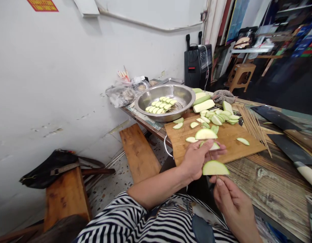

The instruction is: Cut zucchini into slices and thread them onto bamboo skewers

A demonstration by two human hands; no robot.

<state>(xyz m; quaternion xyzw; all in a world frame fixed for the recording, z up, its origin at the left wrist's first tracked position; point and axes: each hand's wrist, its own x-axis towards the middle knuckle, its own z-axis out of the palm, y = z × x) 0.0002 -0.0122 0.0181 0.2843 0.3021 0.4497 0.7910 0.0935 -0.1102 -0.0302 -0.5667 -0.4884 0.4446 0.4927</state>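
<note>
My left hand point(193, 160) is closed around a pale green zucchini slice point(214, 146), its thumb on top and its fingers underneath. A thin bamboo skewer point(210, 155) shows just below that slice. Another half-round slice point(206, 134) appears directly beyond the left fingers, and a further zucchini slice point(216, 168) sits on the skewer near my right hand point(229, 195). The right thumb and fingers pinch the skewer's lower end. Both hands are over the near edge of a wooden cutting board point(232, 145), where cut slices point(219, 118) lie in a heap.
A steel basin point(168, 116) holds skewered slices point(159, 105). Peeled zucchini pieces point(203, 105) lie behind the board. Loose skewers point(254, 125) and two cleavers point(292, 146) point(275, 116) rest at the right. A black speaker point(198, 67) stands behind, and wooden benches point(139, 152) are at the left.
</note>
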